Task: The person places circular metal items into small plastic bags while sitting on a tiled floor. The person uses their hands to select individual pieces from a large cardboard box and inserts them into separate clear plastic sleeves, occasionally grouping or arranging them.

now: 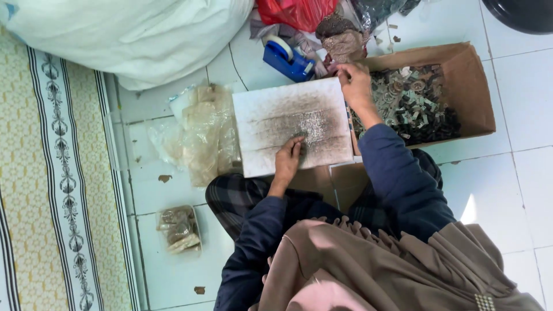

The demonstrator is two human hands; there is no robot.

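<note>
A white board point(271, 115), smudged dark grey in bands, rests across my lap and the floor. My left hand point(288, 158) lies on its near part with fingertips pressed on a small dark piece against the board. My right hand point(356, 86) reaches to the board's far right corner, fingers pinched on a small item at the edge of a cardboard box point(478, 92). The box holds several small grey and dark metal-like parts point(412, 103).
A blue tape dispenser point(288, 57) sits beyond the board. Crumpled clear plastic bags point(201, 132) lie left of it, and a small filled bag point(180, 229) rests on the tiled floor. A big white sack point(132, 34) and a red bag point(294, 11) stand behind. A patterned mat point(57, 173) runs along the left.
</note>
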